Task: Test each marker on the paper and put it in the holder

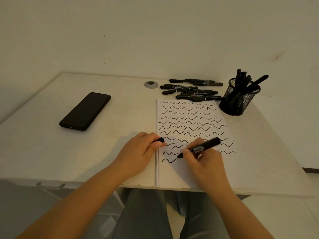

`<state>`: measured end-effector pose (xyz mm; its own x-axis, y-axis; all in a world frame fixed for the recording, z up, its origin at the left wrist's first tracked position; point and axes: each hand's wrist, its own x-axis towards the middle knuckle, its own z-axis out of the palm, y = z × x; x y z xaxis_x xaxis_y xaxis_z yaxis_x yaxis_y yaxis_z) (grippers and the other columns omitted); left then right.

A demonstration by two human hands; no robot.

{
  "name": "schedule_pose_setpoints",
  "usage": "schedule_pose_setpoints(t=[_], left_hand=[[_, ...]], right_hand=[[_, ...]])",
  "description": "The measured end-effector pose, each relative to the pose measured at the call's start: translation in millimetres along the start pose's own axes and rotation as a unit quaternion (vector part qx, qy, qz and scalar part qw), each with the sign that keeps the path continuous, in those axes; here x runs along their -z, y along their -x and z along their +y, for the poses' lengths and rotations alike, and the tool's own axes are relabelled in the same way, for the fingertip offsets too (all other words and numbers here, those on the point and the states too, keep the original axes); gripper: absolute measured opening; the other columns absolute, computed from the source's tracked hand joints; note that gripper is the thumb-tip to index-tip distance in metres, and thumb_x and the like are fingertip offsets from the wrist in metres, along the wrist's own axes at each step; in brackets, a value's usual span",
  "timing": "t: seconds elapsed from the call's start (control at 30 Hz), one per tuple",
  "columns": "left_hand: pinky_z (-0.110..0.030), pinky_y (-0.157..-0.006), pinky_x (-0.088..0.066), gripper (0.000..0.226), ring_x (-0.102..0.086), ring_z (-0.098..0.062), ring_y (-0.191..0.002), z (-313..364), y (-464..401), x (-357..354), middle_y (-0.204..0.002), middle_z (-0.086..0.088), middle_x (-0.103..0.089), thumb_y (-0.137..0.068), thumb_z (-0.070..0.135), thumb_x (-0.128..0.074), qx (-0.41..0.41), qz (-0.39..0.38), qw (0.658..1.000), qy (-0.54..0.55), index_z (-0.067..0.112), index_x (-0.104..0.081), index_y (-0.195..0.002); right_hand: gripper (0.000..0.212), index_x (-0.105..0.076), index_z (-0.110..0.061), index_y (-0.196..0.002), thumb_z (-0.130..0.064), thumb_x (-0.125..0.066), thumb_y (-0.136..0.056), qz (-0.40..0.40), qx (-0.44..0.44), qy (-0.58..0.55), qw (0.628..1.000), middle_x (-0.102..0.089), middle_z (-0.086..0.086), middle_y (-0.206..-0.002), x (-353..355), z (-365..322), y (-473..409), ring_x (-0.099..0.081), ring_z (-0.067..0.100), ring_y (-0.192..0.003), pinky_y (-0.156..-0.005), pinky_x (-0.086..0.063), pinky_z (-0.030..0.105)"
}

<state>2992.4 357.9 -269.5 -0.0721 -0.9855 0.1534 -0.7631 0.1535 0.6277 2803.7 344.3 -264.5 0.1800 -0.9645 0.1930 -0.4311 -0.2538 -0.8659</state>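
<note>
Gripping the marker (201, 148) in our right hand (203, 163), tip seemingly on the paper (193, 173), we should draw 1 light squiggle; our left hand (138, 152) pinches its cap (160, 140), holder (240, 99) waiting beyond.

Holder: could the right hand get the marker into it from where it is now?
Probably yes. The holder stands open-topped beyond the paper, on the right hand's side, with nothing between. The marker is uncapped; the left hand holds the cap.
</note>
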Motion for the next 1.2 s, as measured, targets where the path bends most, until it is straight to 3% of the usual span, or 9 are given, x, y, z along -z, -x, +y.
schedule_pose_setpoints(t=[0.13, 0.3, 0.4, 0.53, 0.63, 0.77, 0.87, 1.0, 1.2], left_hand=[[-0.012, -0.073, -0.039, 0.032, -0.052, -0.006, -0.089, 1.2, 2.2, 1.6, -0.098, 0.010, -0.056, -0.090, 0.043, -0.037, 0.004, 0.035, 0.999, -0.009, 0.025, -0.057, -0.107], [-0.003, -0.069, -0.032, 0.045, -0.050, 0.001, -0.081, 18.5, 9.1, -1.0, -0.096, 0.014, -0.062, -0.082, 0.053, -0.033, -0.058, 0.057, 0.996, -0.034, 0.025, -0.059, -0.106], [-0.002, -0.067, -0.030, 0.047, -0.049, 0.002, -0.078, 27.3, 10.5, -1.6, -0.095, 0.013, -0.063, -0.081, 0.054, -0.032, -0.068, 0.052, 0.995, -0.041, 0.025, -0.059, -0.107], [-0.004, -0.065, -0.031, 0.048, -0.048, 0.001, -0.075, 32.1, 11.6, -0.2, -0.090, 0.016, -0.059, -0.080, 0.055, -0.032, -0.067, 0.057, 0.995, -0.048, 0.026, -0.059, -0.107], [-0.005, -0.064, -0.032, 0.050, -0.048, 0.000, -0.073, 36.9, 12.9, 0.0, -0.088, 0.017, -0.058, -0.079, 0.056, -0.031, -0.068, 0.052, 0.995, -0.049, 0.026, -0.060, -0.106], [-0.021, -0.064, -0.048, 0.036, -0.058, -0.009, -0.073, 45.3, 12.9, 3.6, -0.087, 0.008, -0.066, -0.087, 0.049, -0.043, -0.104, 0.052, 0.990, -0.083, 0.023, -0.062, -0.102], [-0.018, -0.058, -0.045, 0.029, -0.057, -0.007, -0.068, 53.7, 13.6, 7.8, -0.080, 0.005, -0.066, -0.085, 0.041, -0.051, -0.136, 0.065, 0.984, -0.092, 0.018, -0.066, -0.096], [-0.021, -0.052, -0.048, 0.036, -0.061, -0.011, -0.061, 68.6, 14.2, 10.5, -0.074, 0.003, -0.068, -0.086, 0.038, -0.042, -0.151, 0.089, 0.979, -0.105, 0.014, -0.068, -0.091], [-0.025, -0.052, -0.047, 0.037, -0.054, -0.010, -0.058, 79.0, 14.0, 12.1, -0.070, 0.007, -0.064, -0.089, 0.042, -0.039, -0.141, 0.070, 0.984, -0.081, 0.017, -0.066, -0.091]], right_hand=[[0.011, -0.060, -0.026, -0.073, -0.022, -0.061, -0.083, 0.064, -0.062, -0.120, 0.989, -0.063, -0.007, -0.058, 14.9, -1.6, -0.3, -0.059, 0.001, -0.060, -0.058, -0.044, 0.012], [0.017, -0.068, -0.023, -0.070, -0.014, -0.060, -0.082, -0.003, -0.091, -0.269, 0.959, -0.059, -0.002, -0.053, 23.3, -12.8, -2.9, -0.050, 0.006, -0.048, -0.046, -0.042, 0.015], [0.009, -0.069, -0.027, -0.068, -0.030, -0.062, -0.072, -0.027, -0.091, -0.328, 0.940, -0.059, -0.001, -0.053, 22.6, -20.1, -1.8, -0.051, 0.009, -0.049, -0.044, -0.042, 0.018], [0.012, -0.069, -0.028, -0.067, -0.037, -0.061, -0.067, -0.028, -0.098, -0.328, 0.939, -0.060, 0.000, -0.053, 20.7, -20.6, -2.3, -0.051, 0.009, -0.049, -0.044, -0.042, 0.018], [0.014, -0.069, -0.026, -0.067, -0.023, -0.061, -0.078, -0.044, -0.088, -0.305, 0.947, -0.060, 0.001, -0.053, 18.2, -20.2, -2.1, -0.051, 0.009, -0.048, -0.044, -0.041, 0.018], [0.023, -0.067, -0.022, -0.063, -0.014, -0.058, -0.083, -0.055, -0.065, -0.284, 0.955, -0.060, 0.002, -0.051, 17.8, -22.2, -1.5, -0.052, 0.010, -0.046, -0.042, -0.040, 0.018], [0.031, -0.065, -0.022, -0.055, -0.023, -0.054, -0.084, -0.056, -0.093, -0.303, 0.947, -0.056, 0.001, -0.043, 20.0, -27.5, -5.8, -0.049, 0.011, -0.040, -0.042, -0.039, 0.019], [0.046, -0.060, -0.019, -0.044, -0.011, -0.045, -0.087, -0.009, -0.110, -0.353, 0.929, -0.047, 0.002, -0.035, 18.0, -33.9, -11.0, -0.041, 0.012, -0.031, -0.035, -0.035, 0.018], [0.030, -0.049, -0.019, -0.040, -0.016, -0.047, -0.070, 0.037, -0.065, -0.416, 0.906, -0.041, -0.001, -0.040, 13.7, -40.5, -12.0, -0.033, 0.011, -0.033, -0.035, -0.029, 0.018]])
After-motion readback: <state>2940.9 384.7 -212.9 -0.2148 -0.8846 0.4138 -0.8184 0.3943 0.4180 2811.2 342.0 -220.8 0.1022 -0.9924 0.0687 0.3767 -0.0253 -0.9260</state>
